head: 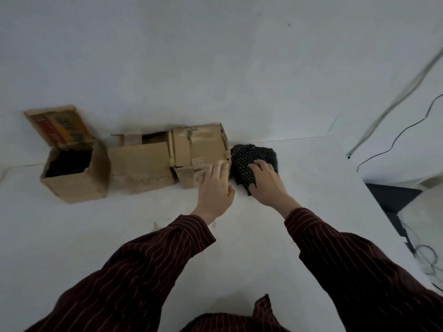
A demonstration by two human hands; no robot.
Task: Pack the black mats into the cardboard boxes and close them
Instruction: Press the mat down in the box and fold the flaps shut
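Right hand [263, 180] is down on the black mat [244, 156], fingers curled over its bumpy top, thumb at the near edge: it has a hold. Left hand [215, 183] lies flat with straight fingers on the front of the near box [199, 144], gripping nothing. Under both runs the white surface [239, 236], up to the wall beyond the fingertips. Further left of the left hand stands the middle box [141, 159], flaps loose, something dark inside. Beyond that is the far box [74, 180], lid up, dark mats showing. The mat itself lies on the surface, right up against the near box. This looks like the loading step. Next the right hand must lift the mat while the left clears the flaps, then feed it in and fold the top shut.
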